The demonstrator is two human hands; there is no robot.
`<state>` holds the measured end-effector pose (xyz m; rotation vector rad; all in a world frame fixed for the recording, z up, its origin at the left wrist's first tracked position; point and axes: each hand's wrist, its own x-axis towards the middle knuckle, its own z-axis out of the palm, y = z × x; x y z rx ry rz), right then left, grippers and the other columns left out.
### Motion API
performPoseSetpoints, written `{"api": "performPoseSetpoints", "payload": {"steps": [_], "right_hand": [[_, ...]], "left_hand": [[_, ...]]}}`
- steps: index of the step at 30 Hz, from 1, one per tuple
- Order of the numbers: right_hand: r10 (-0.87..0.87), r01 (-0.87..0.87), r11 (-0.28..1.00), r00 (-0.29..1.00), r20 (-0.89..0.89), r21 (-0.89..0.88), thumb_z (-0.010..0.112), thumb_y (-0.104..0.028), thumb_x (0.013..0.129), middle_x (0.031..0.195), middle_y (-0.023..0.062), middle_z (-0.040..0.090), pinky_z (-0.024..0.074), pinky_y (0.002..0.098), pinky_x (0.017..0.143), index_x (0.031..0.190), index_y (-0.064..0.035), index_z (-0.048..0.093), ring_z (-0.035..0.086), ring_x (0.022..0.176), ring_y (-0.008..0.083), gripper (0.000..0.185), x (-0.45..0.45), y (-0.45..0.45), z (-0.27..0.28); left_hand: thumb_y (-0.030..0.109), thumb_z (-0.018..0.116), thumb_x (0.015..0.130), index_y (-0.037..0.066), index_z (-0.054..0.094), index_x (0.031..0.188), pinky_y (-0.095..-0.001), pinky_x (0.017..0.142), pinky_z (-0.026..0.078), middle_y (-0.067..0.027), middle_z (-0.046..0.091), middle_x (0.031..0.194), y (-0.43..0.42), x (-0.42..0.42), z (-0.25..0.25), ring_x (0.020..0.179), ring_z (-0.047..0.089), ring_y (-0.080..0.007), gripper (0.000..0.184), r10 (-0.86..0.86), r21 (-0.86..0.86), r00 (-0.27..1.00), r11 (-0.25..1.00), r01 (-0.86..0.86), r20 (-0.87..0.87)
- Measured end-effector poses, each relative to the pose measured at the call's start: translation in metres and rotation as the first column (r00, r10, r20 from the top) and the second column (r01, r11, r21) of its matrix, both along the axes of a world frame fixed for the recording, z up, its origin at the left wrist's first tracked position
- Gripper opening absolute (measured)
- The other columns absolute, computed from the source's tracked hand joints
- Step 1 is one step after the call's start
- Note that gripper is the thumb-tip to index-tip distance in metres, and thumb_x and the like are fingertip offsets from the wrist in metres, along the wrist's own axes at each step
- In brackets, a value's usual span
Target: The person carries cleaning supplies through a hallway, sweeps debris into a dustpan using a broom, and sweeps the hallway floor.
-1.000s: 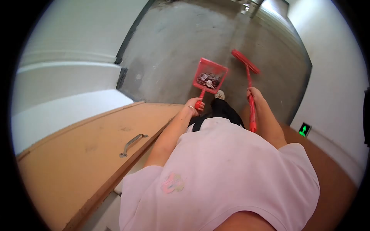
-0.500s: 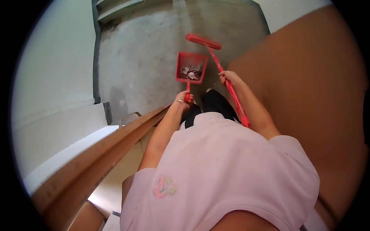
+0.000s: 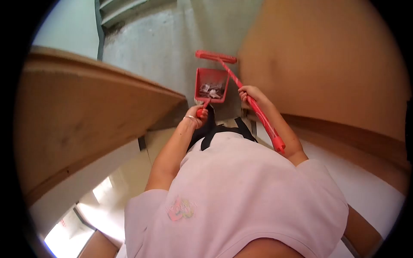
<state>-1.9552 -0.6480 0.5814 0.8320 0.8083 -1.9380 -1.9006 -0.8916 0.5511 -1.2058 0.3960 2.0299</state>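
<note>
My left hand [image 3: 198,117], with a bracelet at the wrist, is closed round the short handle of a red dustpan [image 3: 198,81]. Crumpled pale scraps and dark litter [image 3: 212,92] lie inside the pan near its handle end. My right hand [image 3: 253,95] grips the long red patterned handle of a broom [image 3: 266,122], whose top end comes back beside my right forearm. The red broom head [image 3: 215,56] is just beyond the dustpan's front edge, apart from the litter. Whether the pan touches the floor I cannot tell.
A brown wooden door [image 3: 318,56] stands close on my right. On the left is a brown wooden door or frame panel [image 3: 86,116]. Grey concrete floor [image 3: 146,56] stretches ahead, with steps [image 3: 120,10] at the far left. Paler tiles [image 3: 165,146] lie beside my body.
The wooden panels on both sides have come closer, and tiled floor shows more behind. Dustpan and broom sit slightly lower and further left in view, the broom head nearer the pan. Both grips are unchanged.
</note>
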Motion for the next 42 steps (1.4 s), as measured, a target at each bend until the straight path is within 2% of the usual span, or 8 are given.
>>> {"api": "performPoseSetpoints", "payload": {"steps": [14, 18, 20, 25, 29, 33, 34, 42], "right_hand": [[0.124, -0.124, 0.985, 0.992, -0.012, -0.118, 0.040, -0.009, 0.074, 0.050, -0.0041, 0.036, 0.0327, 0.0101, 0.031, 0.062, -0.0081, 0.035, 0.035, 0.037, 0.0001, 0.013, -0.015, 0.047, -0.022], [0.101, -0.101, 0.992, 0.995, -0.004, -0.069, 0.041, -0.008, 0.072, 0.051, -0.0026, 0.036, 0.0296, 0.0119, 0.031, 0.061, -0.0080, 0.033, 0.033, 0.038, 0.0014, 0.014, -0.011, 0.071, -0.021], [0.095, -0.091, 0.992, 0.995, -0.040, 0.090, 0.041, -0.009, 0.072, 0.051, -0.0024, 0.036, 0.0300, 0.0118, 0.031, 0.062, -0.0077, 0.033, 0.033, 0.038, 0.0013, 0.013, -0.016, 0.080, -0.010], [0.105, -0.108, 0.993, 0.993, 0.055, 0.049, 0.040, -0.010, 0.073, 0.052, -0.0017, 0.036, 0.0315, 0.0121, 0.032, 0.061, -0.0079, 0.033, 0.034, 0.038, 0.0018, 0.013, -0.061, 0.117, 0.027], [0.030, -0.031, 0.995, 0.999, 0.011, 0.091, 0.039, -0.006, 0.075, 0.058, 0.0014, 0.040, 0.0329, 0.0103, 0.033, 0.081, -0.0073, 0.036, 0.036, 0.040, 0.0005, 0.007, -0.110, 0.169, 0.042], [0.047, -0.048, 0.995, 0.999, 0.007, 0.085, 0.036, -0.001, 0.074, 0.065, 0.0056, 0.041, 0.0358, 0.0110, 0.035, 0.101, -0.0144, 0.033, 0.036, 0.040, 0.0019, 0.030, -0.146, 0.233, 0.009], [0.061, -0.060, 0.998, 0.998, 0.033, -0.026, 0.036, -0.001, 0.074, 0.066, 0.0064, 0.041, 0.0369, 0.0114, 0.036, 0.105, -0.0118, 0.032, 0.037, 0.041, 0.0031, 0.033, -0.155, 0.255, -0.005], [-0.013, 0.012, 0.994, 1.000, 0.014, 0.111, 0.041, -0.010, 0.073, 0.063, 0.0067, 0.044, 0.0415, 0.0166, 0.042, 0.100, -0.0053, 0.039, 0.043, 0.045, 0.0080, 0.028, -0.165, 0.338, -0.033]], "left_hand": [[0.017, 0.039, 0.076, 0.005, 0.035, 0.071, -0.0131, 0.027, 0.029, 0.0002, 0.038, 0.052, -0.002, 0.001, -0.001, 0.036, 0.037, -0.0043, 0.013, 0.035, -0.006, 0.999, 0.999, -0.035, 0.011], [0.019, 0.040, 0.076, 0.006, 0.035, 0.069, -0.0122, 0.027, 0.029, 0.0011, 0.038, 0.050, 0.004, 0.005, -0.013, 0.036, 0.038, -0.0034, 0.016, 0.026, -0.005, 0.999, 1.000, -0.026, 0.036], [0.019, 0.040, 0.076, 0.007, 0.036, 0.071, -0.0126, 0.027, 0.029, 0.0014, 0.038, 0.050, 0.011, 0.009, -0.015, 0.035, 0.037, -0.0034, 0.014, 0.037, -0.039, 0.999, 0.999, -0.035, 0.032], [0.017, 0.038, 0.076, 0.007, 0.035, 0.073, -0.0136, 0.027, 0.029, 0.0013, 0.037, 0.052, 0.031, -0.010, 0.015, 0.035, 0.035, -0.0047, 0.011, 0.069, -0.115, 0.997, 0.991, -0.067, 0.013], [0.016, 0.037, 0.076, 0.007, 0.032, 0.073, -0.0143, 0.027, 0.028, -0.0005, 0.038, 0.054, 0.056, -0.051, 0.027, 0.036, 0.036, -0.0055, 0.011, 0.094, -0.100, 0.993, 0.991, -0.086, 0.072], [0.015, 0.040, 0.075, 0.006, 0.033, 0.072, -0.0146, 0.028, 0.028, -0.0011, 0.038, 0.054, 0.091, -0.086, 0.009, 0.037, 0.035, -0.0062, 0.011, 0.218, -0.108, 0.973, 0.972, -0.209, 0.081], [0.014, 0.042, 0.074, 0.007, 0.033, 0.071, -0.0147, 0.029, 0.029, -0.0008, 0.038, 0.052, 0.102, -0.096, 0.006, 0.037, 0.036, -0.0064, 0.011, 0.270, -0.139, 0.959, 0.957, -0.256, 0.093], [0.010, 0.040, 0.073, 0.000, 0.034, 0.078, -0.0142, 0.029, 0.027, -0.0018, 0.037, 0.054, 0.131, -0.142, -0.013, 0.040, 0.036, -0.0068, 0.013, 0.422, -0.108, 0.900, 0.905, -0.412, 0.112]]}}
